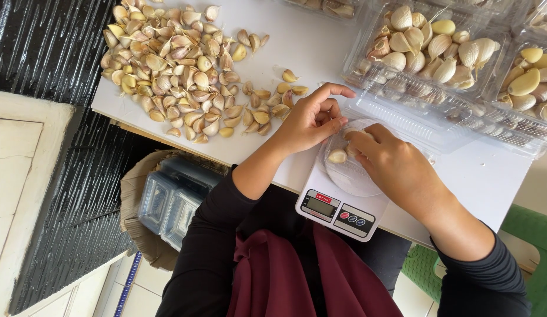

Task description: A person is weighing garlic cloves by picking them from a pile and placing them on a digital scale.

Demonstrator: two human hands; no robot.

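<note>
A white digital kitchen scale [338, 214] sits at the near edge of the white table [309, 41]. A clear plastic container [344, 173] rests on it, with a few garlic cloves [337, 156] inside. My left hand [311, 120] pinches the container's far rim with curled fingers. Coming in from the right, my right hand [391, 164] lies over the container with its fingertips closed on cloves inside. A large pile of loose garlic cloves [179, 64] is spread on the table left of my left hand.
Clear clamshell boxes filled with garlic [432, 41] [529, 82] stand at the back right, an open lid [414, 111] lying in front of them. Empty stacked containers [168, 202] sit in a bag below the table. A green stool [532, 235] is at the right.
</note>
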